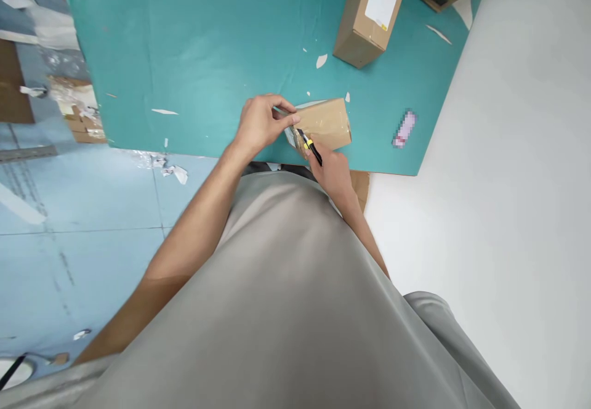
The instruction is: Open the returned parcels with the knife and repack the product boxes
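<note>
In the head view a small brown cardboard box [327, 122] lies at the near edge of the teal table, with shiny tape on its left end. My right hand [333, 172] is closed around a black and yellow utility knife [314, 149], whose tip is at the taped end of the box. My left hand [263, 122] pinches at the upper left corner of that same end with thumb and fingers. What lies between those fingertips is partly hidden; it appears to be the box's edge.
A larger brown box [360, 42] with a white label stands at the back right of the teal table [207, 45]. A blurred-out pinkish object [405, 128] lies to the right. Paper scraps [322, 61] dot the table. Cardboard and plastic litter [78, 107] lies on the floor at left.
</note>
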`<state>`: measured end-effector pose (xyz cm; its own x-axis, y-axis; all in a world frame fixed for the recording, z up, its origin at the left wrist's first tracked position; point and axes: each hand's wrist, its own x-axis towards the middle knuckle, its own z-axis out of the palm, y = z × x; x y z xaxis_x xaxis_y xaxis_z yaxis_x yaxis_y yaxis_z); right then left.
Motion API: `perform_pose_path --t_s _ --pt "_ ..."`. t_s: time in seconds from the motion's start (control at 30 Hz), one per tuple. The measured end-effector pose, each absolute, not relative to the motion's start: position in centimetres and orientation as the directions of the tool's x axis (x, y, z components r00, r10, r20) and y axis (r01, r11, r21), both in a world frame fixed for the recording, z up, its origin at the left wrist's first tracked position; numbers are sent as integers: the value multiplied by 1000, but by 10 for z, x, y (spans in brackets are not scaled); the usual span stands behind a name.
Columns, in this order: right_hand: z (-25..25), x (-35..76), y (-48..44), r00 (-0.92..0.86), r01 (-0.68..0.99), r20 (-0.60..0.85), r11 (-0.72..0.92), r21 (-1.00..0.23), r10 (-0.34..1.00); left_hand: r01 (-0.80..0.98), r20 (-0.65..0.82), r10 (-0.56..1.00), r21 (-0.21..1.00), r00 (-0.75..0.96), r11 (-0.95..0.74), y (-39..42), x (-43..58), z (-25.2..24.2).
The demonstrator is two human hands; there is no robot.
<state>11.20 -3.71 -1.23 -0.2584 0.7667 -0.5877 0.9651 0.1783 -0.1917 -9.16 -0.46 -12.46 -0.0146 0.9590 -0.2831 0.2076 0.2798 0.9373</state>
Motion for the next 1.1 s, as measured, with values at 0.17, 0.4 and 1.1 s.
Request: perform_pose_path --t_s 0.17,0.4,1.1 --pt "-13 105 -41 -244 969 -582 167 -183 775 195 -285 958 939 -21 284 -4 -91 -123" --pt "-12 95 -49 -189 982 -599 132 -138 778 185 -299 954 936 -24 299 -4 -90 -125" --pt "3 57 -52 -39 983 -654 147 112 755 146 -265 964 954 7 261 0 -90 -131"
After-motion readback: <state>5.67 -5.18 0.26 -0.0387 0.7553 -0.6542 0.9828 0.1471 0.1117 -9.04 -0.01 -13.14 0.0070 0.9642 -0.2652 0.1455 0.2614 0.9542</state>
